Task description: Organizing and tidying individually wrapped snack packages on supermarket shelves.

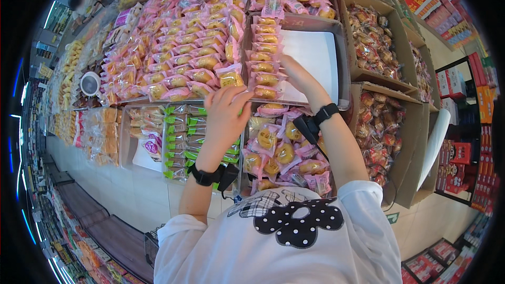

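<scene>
Pink-wrapped yellow pastries (pixel 181 47) lie in rows and heaps on the display in front of me. My left hand (pixel 227 109) is at their near edge, its fingers bent and closed on the lower edge of one wrapped pastry (pixel 230 75), which lies face up. To the right, a grey plastic tray (pixel 343 68) with a white liner (pixel 314 63) holds a single column of wrapped pastries (pixel 265 55) along its left side. My right hand (pixel 297 76) reaches into this tray, fingers together at the right end of a pastry in the column; its fingertips are partly hidden.
Nearer me are green-and-brown packets (pixel 178 135) and a bin of larger pink-wrapped pastries (pixel 284 152). Cardboard boxes (pixel 415 142) of small packets line the right side. Bagged bread (pixel 102 131) and a round white lid (pixel 90 83) are at left. Another person (pixel 84 8) stands far left.
</scene>
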Available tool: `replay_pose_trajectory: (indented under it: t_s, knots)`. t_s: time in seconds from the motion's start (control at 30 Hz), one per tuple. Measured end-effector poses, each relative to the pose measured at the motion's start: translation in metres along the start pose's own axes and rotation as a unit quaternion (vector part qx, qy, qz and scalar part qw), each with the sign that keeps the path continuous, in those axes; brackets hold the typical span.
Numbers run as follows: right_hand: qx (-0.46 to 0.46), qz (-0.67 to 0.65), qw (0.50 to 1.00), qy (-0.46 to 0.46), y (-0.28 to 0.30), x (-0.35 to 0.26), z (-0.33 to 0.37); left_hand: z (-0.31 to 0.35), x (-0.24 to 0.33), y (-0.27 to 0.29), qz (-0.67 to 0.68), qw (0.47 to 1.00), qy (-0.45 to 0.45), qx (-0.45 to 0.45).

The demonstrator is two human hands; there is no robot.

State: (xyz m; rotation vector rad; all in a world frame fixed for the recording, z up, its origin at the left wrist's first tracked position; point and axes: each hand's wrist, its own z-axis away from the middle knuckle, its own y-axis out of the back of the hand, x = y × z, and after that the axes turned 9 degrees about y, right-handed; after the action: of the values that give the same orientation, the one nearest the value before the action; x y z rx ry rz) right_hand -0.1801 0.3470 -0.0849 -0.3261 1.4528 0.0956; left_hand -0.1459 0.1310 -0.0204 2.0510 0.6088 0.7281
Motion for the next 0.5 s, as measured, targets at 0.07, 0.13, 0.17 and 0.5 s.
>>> replay_pose_trajectory:
  t_s: [0.07, 0.13, 0.17, 0.5]
  knots:
    - [0.181, -0.107, 0.977, -0.044, -0.013, -0.013, 0.010, 0.015, -0.010, 0.015, 0.012, 0.999, 0.032, 0.010]
    - [0.258, -0.135, 0.956, -0.014, 0.001, 0.008, 0.000, 0.028, -0.014, 0.028, 0.029, 0.997, 0.073, 0.015]
    - [0.336, -0.161, 0.928, 0.017, 0.010, 0.021, -0.008, 0.033, -0.015, 0.031, 0.031, 0.997, 0.071, 0.015]
    - [0.262, -0.267, 0.927, 0.037, -0.031, -0.019, -0.027, 0.065, -0.022, 0.033, 0.042, 0.991, 0.124, 0.019]
